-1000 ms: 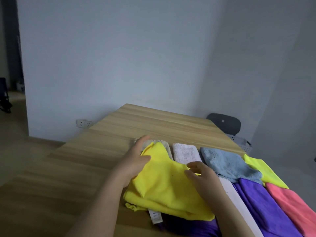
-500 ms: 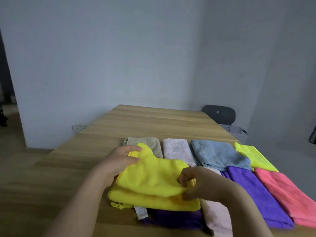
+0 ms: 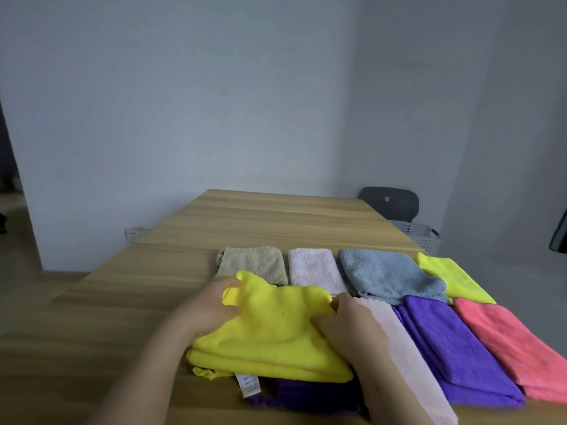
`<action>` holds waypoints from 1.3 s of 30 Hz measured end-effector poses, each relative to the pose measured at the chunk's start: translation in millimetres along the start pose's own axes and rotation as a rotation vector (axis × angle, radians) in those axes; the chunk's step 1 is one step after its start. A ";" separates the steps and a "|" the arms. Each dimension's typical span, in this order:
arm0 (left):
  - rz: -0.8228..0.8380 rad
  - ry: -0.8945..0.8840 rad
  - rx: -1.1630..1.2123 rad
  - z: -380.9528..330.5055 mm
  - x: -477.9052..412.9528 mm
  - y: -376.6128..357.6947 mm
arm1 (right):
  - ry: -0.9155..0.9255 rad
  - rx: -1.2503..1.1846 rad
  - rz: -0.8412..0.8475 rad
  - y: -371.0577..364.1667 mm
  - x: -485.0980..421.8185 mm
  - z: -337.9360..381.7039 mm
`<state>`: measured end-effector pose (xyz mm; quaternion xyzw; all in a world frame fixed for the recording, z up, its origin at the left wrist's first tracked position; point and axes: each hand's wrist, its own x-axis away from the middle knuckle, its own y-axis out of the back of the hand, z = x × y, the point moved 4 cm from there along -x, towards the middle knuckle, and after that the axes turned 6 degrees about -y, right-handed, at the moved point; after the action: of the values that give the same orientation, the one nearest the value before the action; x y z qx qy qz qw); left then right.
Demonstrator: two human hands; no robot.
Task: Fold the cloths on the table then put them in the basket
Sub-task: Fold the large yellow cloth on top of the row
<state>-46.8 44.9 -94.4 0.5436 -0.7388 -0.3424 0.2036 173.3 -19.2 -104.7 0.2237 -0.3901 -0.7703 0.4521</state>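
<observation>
Under yellow cloth [image 3: 276,335], dark purple cloth [image 3: 310,394] mostly hidden; label [image 3: 249,384] txt unreadable.

The wooden counter [image 3: 260,222] bears a row toward its right edge: beige cloth [image 3: 251,265], pale pink cloth [image 3: 313,268], blue cloth [image 3: 386,277], lime cloth [image 3: 451,277]. By the near edge lie a yellow cloth [image 3: 276,338], long pink cloth [image 3: 411,363], purple cloth [image 3: 454,345] and coral cloth [image 3: 515,342].

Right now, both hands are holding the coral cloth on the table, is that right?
No. The left hand and the right hand are holding the yellow cloth on the table; the coral cloth lies untouched to the right. The head view shows it.
</observation>
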 end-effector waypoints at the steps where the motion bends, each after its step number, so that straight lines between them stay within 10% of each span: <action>1: -0.011 -0.001 0.023 1.7 -1.1 0.5 | -0.013 -0.049 -0.016 -0.1 -2.6 -2.2; 9: 0.001 0.025 -0.198 5.9 -3.2 -10.7 | -0.048 -0.230 -0.057 7.9 -10.0 -12.3; 15: -0.327 -0.232 -0.476 -28.1 -0.6 -11.5 | -0.024 -0.113 -0.042 4.4 -3.6 -1.3; 21: 0.152 -0.205 -0.610 -22.0 1.7 -74.2 | 0.063 0.001 -0.018 -0.5 1.8 0.5; 39: -0.064 -0.246 -0.452 -23.8 12.4 -66.6 | 0.213 -0.226 0.354 19.9 11.4 18.7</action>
<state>9.4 14.8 -127.4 0.4617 -0.6450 -0.5687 0.2179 165.1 -27.4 -77.5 0.1798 -0.2845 -0.6898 0.6411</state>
